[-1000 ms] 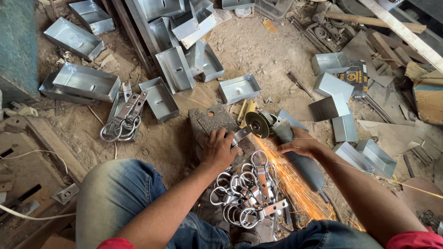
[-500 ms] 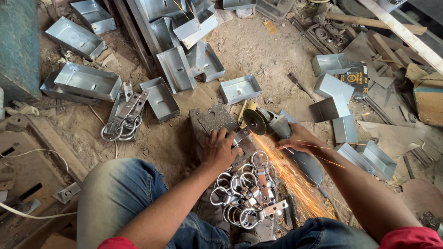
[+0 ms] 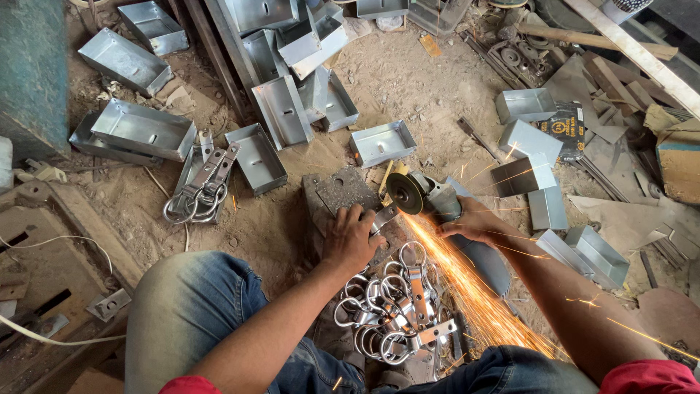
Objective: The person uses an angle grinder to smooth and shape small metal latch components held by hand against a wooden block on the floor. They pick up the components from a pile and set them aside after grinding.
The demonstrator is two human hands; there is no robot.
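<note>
Left hand (image 3: 353, 238) pressed flat, fingers curled down over a small metal clamp piece (image 3: 383, 217), pinning it against a dark steel plate (image 3: 341, 191) on the dirt floor (image 3: 408, 80); clamp's bright end sticking out just past the fingertips, toward the grinder

Right hand (image 3: 472, 221) wrapped closed around the body of an angle grinder (image 3: 432, 198), disc edge touching the exposed tip of the clamp; stream of orange sparks (image 3: 467, 292) thrown back from the contact point, between the two forearms, toward the knees

Just below the left hand, near the wrist: heap of finished ring clamps (image 3: 394, 310), shiny loops with flat straps, tangled together

Well to the left of the left hand: second smaller bundle of ring clamps (image 3: 198, 191) beside a shallow galvanised tray (image 3: 256, 157)

Ahead of both hands: more sheet-metal trays (image 3: 382, 141), open side up, scattered singly and in stacks

Right of the grinder hand: further metal boxes (image 3: 526, 175), some tipped on edge, with scrap wood and offcuts beyond

Blue jeans (image 3: 191, 314) on bent knees at either side of the clamp heap
</note>
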